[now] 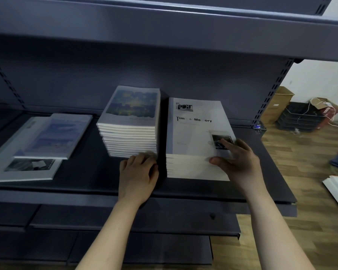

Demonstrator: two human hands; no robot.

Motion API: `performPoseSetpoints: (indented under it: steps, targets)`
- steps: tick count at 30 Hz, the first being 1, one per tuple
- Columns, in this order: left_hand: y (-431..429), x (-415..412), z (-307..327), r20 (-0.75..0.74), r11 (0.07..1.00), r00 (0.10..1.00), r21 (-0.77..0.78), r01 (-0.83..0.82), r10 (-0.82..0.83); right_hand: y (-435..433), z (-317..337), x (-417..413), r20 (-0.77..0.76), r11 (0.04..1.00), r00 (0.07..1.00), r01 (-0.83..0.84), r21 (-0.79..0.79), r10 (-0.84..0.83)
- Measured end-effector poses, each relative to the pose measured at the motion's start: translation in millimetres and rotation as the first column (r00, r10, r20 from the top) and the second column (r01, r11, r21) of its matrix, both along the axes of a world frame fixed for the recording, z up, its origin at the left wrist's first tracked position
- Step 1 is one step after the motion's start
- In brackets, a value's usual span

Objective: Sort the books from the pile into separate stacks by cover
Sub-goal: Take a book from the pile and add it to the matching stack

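Two stacks were noted side by side on the dark shelf [86,178], near each other but apart. The taller stack [129,121] (blue-and-yellow painted cover on top) was set to the left. The white stack [195,137], topped by a cover lettered "Time & Memory", was set to the right.

The left hand [138,176] was found at the near lower corner of the taller stack, fingers curled in against its bottom books. The spot was blurred, so whether anything was gripped could not be told.

The right hand [236,160] was placed on the near right corner of the white stack. Its fingers were spread over the top cover and its thumb was pressed against the page edges just below, with the uppermost books pinched between them.

Further left on the same shelf, a blue-covered book [61,135] was seen lying flat and askew on a white-covered book [27,168]. Beyond the shelf's right end, a cardboard box [277,104] and black crates [300,117] were recorded on a wooden floor [300,191].
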State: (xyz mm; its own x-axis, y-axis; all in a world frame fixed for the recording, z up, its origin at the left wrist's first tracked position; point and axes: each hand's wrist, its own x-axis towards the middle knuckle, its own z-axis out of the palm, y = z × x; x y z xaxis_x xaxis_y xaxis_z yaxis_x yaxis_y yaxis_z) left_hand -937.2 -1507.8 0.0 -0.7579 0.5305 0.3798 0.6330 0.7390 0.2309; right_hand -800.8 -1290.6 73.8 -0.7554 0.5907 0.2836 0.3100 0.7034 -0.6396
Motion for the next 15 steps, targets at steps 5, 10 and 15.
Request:
performPoseSetpoints:
  steps: [5, 10, 15]
  targets:
    - [-1.1, -0.1, -1.1, -0.005, 1.0, 1.0, 0.013, 0.006, -0.006, 0.0, 0.6, 1.1, 0.021, 1.0, 1.0, 0.003, -0.029, -0.002]
    - [-2.9, 0.5, 0.1, 0.006, 0.999, 1.0, 0.031, 0.027, -0.027, -3.6, 2.3, 4.5, 0.041, 0.987, 0.996, 0.067, 0.147, -0.073]
    - [-18.9, 5.0, 1.5, -0.002, 0.995, 1.0, 0.094, 0.024, -0.024, -23.8, 11.0, 4.4, -0.157, 0.962, 0.987, 0.068, 0.263, -0.027]
